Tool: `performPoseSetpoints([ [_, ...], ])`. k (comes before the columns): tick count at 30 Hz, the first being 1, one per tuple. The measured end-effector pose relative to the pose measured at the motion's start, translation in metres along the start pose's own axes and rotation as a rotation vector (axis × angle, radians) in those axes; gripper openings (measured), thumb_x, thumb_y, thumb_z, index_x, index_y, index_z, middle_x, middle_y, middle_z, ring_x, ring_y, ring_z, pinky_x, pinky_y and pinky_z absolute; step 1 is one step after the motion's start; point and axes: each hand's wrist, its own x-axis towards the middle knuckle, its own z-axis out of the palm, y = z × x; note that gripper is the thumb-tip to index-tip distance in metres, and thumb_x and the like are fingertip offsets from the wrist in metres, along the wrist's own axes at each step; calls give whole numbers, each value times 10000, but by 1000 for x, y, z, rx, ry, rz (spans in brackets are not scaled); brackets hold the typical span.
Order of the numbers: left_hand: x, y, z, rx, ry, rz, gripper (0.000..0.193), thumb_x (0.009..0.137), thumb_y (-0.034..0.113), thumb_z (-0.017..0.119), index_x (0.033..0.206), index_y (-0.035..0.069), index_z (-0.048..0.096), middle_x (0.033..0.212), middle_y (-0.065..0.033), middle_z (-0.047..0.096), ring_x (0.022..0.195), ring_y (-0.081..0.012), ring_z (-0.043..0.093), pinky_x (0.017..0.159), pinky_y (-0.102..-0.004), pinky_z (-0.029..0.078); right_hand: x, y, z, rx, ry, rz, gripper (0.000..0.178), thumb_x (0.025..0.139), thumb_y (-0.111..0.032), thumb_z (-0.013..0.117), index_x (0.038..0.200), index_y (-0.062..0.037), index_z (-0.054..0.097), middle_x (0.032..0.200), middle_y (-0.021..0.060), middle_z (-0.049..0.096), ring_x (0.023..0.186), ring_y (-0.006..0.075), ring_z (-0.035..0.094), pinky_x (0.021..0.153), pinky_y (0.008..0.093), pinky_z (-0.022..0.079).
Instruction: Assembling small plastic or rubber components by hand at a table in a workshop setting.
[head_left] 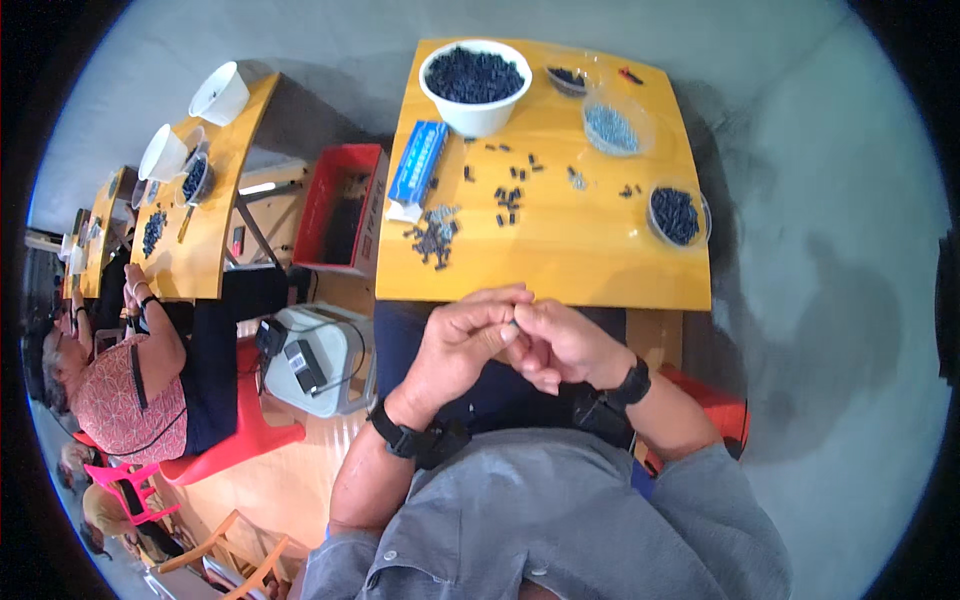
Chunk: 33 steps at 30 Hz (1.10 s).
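Note:
Over the near edge of the yellow table, my left hand (455, 345) and my right hand (568, 340) meet, fingertips pinched together. Between them shows a bit of a small dark piece (515, 322); the fingers hide most of it. Beyond my hands lie several loose short black pieces (508, 195) on the table top. A larger heap of black pieces (432, 240) mixed with small silvery parts (442, 215) lies at the left. A few more silvery parts (577, 180) sit right of the middle.
Along the table (560, 270) stand a white tub (480, 122) of black pieces, a blue box (420, 160), and clear bowls of silvery parts (612, 130) and black pieces (675, 215). A red crate (312, 215) and a grey stool (325, 350) are at left, near a seated person (140, 395).

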Motion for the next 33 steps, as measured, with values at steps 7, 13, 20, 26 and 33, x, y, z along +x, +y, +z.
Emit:
performPoseSetpoints([
  [7,5,0,-4,-12,-68,29,114,868,-34,552,839,-20,661,765,-58,666,936,-157,604,949,-331,417,8,5,-5,161,-139,58,576,936,-559,387,637,-70,451,482,0,414,305,79,412,287,231,390],
  [13,5,-5,-3,28,-51,18,138,859,-53,542,898,-23,672,802,-61,679,901,-141,613,936,-317,443,9,8,-2,188,-61,110,530,933,-520,403,597,-110,409,444,-38,332,301,77,397,291,248,389],
  [20,7,1,2,-130,30,-247,204,834,-84,533,979,-39,670,935,-94,678,835,-119,632,745,-234,523,11,15,7,414,53,124,481,932,-456,447,575,-148,354,445,-68,285,303,59,353,294,273,395],
  [26,0,-18,-7,-59,34,-354,258,849,-7,526,1077,-65,633,841,-83,672,725,-114,622,701,-234,499,22,42,9,529,103,127,449,928,-431,459,585,-159,360,440,-67,256,314,60,324,331,306,424],
  [33,12,-16,3,-160,29,-434,120,864,9,542,870,-59,641,777,-67,650,692,-125,624,650,-239,506,10,31,0,630,148,147,503,910,-479,459,534,-159,359,428,-61,284,300,79,339,336,335,438],
])
